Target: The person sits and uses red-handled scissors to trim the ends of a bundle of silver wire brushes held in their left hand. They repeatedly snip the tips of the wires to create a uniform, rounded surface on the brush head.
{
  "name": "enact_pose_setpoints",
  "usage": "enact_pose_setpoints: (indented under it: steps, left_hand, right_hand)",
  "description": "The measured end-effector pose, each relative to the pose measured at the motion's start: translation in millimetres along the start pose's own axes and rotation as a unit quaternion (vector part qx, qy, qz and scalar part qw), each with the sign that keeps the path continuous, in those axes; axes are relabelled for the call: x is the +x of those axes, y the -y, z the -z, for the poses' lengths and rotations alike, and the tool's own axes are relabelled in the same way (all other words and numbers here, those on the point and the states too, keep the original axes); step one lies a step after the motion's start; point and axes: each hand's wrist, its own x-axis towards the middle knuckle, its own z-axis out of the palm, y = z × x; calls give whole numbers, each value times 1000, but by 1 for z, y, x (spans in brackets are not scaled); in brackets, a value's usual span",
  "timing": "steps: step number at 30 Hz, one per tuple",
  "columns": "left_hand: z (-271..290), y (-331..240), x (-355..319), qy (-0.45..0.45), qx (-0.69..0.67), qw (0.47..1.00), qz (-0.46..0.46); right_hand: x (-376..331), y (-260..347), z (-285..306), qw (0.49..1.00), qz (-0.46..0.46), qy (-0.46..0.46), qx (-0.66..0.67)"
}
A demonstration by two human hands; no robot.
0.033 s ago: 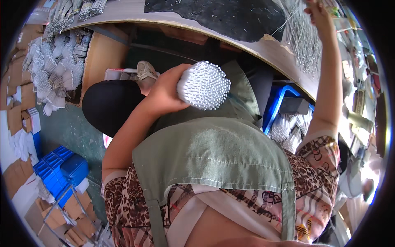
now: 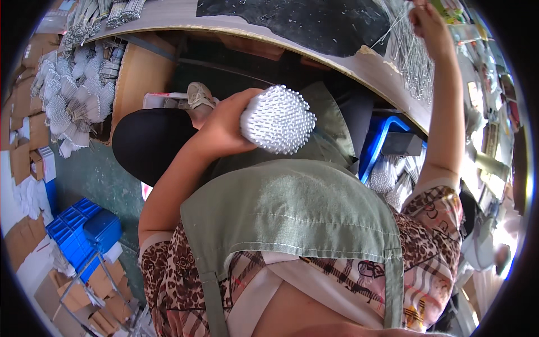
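The left hand (image 2: 224, 126) is closed round a thick bundle of thin white rods (image 2: 278, 119), fingers wrapped about its side, the rod ends facing up toward the camera as a round dotted face. The bundle is held in the air below the near edge of the worktop (image 2: 337, 50), over the person's lap and just above the green apron (image 2: 292, 208). The right hand (image 2: 429, 19) is stretched up and out to the far right part of the worktop, fingers curled at a heap of thin metal wire pieces (image 2: 412, 56); whether it actually pinches one can't be told, the fingertips being too small and near the rim. The worktop is pale w/ a dark mat (image 2: 292, 17) on its middle and a chipped near edge. Under it, right of the lap, a blue crate (image 2: 387, 140) holds more white rod bundles. On the floor at left lie fanned bunches of white rods (image 2: 73, 106), cardboard boxes (image 2: 28, 151) beside them, and blue plastic bins (image 2: 84, 230) nearer the lower-left corner. More wire bunches (image 2: 112, 11) sit at the worktop's far left corner.
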Motion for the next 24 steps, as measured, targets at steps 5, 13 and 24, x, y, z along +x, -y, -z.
enact_pose_setpoints:
  steps: [5,13,24]
  left_hand:
    - [13,-26,-7,120,44,992,14]
    - [11,-18,-4,180,-51,981,61]
    - [8,-15,-3,184,-44,980,64]
  right_hand:
    - [-76,0,-85,902,-37,407,139]
    - [-109,-14,-101,750,-189,590,233]
    - [-92,-4,-100,730,-147,654,131]
